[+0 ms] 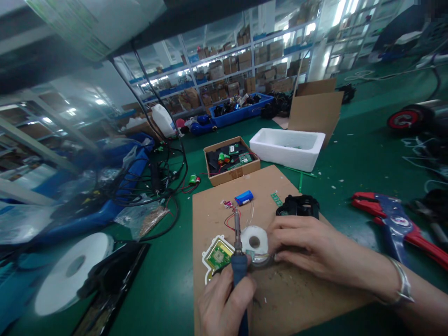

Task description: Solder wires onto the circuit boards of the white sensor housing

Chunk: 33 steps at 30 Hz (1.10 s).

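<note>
My left hand (226,301) is closed around the blue handle of a soldering iron (240,273), whose metal tip points away from me. In a pinch, my right hand (304,240) holds thin wire (262,255) beside a white spool (252,233); its fingertips are partly hidden. The wire runs toward a tiny green piece (250,253) near the iron. Left of the iron lies a green circuit board (219,255) in a white frame, partly covered by my left hand. A blue battery pack (244,198) with red and black leads lies farther back.
A cardboard sheet (210,210) covers the green table here. Behind it stand a parts box (231,176) and a white foam box (287,156). Black plastic housing (299,205) sits behind my right hand. Red-and-blue pliers (395,221) lie right; a large white reel (73,275) is left.
</note>
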Available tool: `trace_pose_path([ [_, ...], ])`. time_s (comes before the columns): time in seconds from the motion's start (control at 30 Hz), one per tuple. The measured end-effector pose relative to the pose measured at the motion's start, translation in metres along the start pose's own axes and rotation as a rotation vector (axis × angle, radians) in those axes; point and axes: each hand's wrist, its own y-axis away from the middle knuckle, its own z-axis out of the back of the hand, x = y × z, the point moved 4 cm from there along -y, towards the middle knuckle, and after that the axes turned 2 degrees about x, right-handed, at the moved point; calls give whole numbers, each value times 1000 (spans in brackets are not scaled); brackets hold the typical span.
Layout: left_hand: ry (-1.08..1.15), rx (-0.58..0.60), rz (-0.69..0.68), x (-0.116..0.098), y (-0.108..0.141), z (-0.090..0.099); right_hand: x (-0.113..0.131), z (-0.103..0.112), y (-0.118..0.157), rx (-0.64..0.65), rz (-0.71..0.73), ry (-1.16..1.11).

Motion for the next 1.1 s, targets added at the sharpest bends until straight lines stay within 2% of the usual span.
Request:
trace_pose_path([
  [0.1,-6,-3,5,0,1,0,0,4,0,-40,37,-19],
  [0.2,-41,12,17,1,1,0,0,9,1,-150,51,-35],
  [0.33,-39,31,14,0,0,2,-1,10,4,-392,-82,-57],
  [0.4,-34,29,8,-1,-2,3,3,3,4,-451,-125,-36],
  [0.57,-65,59,19,-1,-1,2,16,-22,-1,-382,-172,23],
  [0.67,-83,77,35,-1,1,1,19,-32,-3,-353,-140,45],
  [0.87,-35,11,39,-5,-3,3,15,-39,-6,-348,-85,33],
  [1.1,-32,20,55,-5,-5,3,12,-38,-3,-377,-76,-57],
])
